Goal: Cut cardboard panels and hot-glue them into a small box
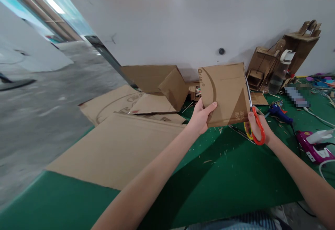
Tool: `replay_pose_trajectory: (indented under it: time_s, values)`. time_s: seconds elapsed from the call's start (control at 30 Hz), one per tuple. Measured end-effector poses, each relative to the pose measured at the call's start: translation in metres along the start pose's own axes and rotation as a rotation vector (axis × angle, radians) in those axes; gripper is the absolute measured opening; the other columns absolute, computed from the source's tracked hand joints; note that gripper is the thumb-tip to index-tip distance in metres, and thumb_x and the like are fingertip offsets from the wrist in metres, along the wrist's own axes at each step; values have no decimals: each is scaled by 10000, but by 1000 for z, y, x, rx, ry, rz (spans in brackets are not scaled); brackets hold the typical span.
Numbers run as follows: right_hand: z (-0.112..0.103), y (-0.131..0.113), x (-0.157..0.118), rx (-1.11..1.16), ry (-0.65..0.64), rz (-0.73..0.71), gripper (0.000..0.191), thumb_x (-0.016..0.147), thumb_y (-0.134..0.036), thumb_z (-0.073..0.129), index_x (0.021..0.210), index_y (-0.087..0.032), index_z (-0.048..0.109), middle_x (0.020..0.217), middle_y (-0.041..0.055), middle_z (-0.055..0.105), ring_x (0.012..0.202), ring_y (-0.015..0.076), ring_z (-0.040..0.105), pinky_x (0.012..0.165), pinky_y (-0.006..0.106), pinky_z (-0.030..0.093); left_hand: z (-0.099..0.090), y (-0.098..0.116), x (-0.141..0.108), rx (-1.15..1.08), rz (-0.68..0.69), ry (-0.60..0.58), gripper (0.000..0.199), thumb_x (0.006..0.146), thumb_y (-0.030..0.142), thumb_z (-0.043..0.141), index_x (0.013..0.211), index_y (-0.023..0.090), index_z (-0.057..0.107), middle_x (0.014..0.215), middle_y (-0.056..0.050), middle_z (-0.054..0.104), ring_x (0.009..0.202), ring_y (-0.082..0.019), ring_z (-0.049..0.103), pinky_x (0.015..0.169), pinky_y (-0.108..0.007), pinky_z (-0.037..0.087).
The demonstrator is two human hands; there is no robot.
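My left hand (201, 116) is closed on the lower left edge of a printed cardboard piece (227, 90), thumb on its face and fingers hidden behind. The piece is held raised above the green table. In my right hand (263, 127) is a pair of scissors (258, 128) with red and yellow handles, at the lower right corner of the cardboard. Their blades point up along its right edge; I cannot tell whether they bite into it.
Large cardboard sheets (112, 149) and a folded cardboard piece (154, 78) lie left on the green table (222, 181). To the right are a glue gun (280, 114), a water bottle (281, 71), a magenta power strip (315, 148) and cardboard models (295, 45). A white partition (170, 31) stands behind.
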State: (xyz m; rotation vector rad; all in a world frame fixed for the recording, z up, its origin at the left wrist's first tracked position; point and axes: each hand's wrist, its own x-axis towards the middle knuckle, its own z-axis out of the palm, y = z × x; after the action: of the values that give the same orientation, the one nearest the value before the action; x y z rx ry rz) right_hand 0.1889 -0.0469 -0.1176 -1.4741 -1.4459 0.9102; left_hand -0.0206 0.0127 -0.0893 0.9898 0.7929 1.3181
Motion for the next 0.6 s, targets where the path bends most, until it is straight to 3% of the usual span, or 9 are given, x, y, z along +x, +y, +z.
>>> replay_pose_trajectory:
  time_s: [0.13, 0.37, 0.47, 0.6]
  values:
    - [0, 0, 0, 89, -16, 69, 600, 807, -786, 409, 834, -201, 544, 701, 57, 650, 618, 207, 688, 383, 235, 503, -2, 2, 3, -10, 0, 26, 429, 649, 264, 798, 1033, 220, 613, 1122, -67, 715, 1095, -277, 649, 941, -439, 543]
    - [-1, 6, 3, 97, -43, 54, 614, 805, -784, 418, 850, -191, 574, 818, 96, 690, 782, 241, 716, 477, 251, 564, -13, 22, 14, 2, 136, 128, 361, 644, 290, 792, 956, 240, 616, 1041, -35, 729, 1062, -267, 669, 971, -445, 534]
    - [-4, 8, 6, 63, -4, 2, 595, 814, -769, 426, 865, -195, 575, 919, 117, 702, 878, 255, 709, 529, 268, 589, -15, 29, 16, 0, 154, 149, 349, 638, 277, 789, 946, 249, 628, 995, -24, 733, 1056, -269, 671, 976, -433, 534]
    - [-5, 9, 10, 66, 66, 16, 567, 828, -747, 439, 839, -196, 572, 914, 119, 696, 888, 257, 703, 519, 271, 589, -15, 34, 18, -41, 168, 214, 441, 607, 227, 786, 1022, 268, 646, 964, -16, 737, 1049, -270, 671, 953, -412, 552]
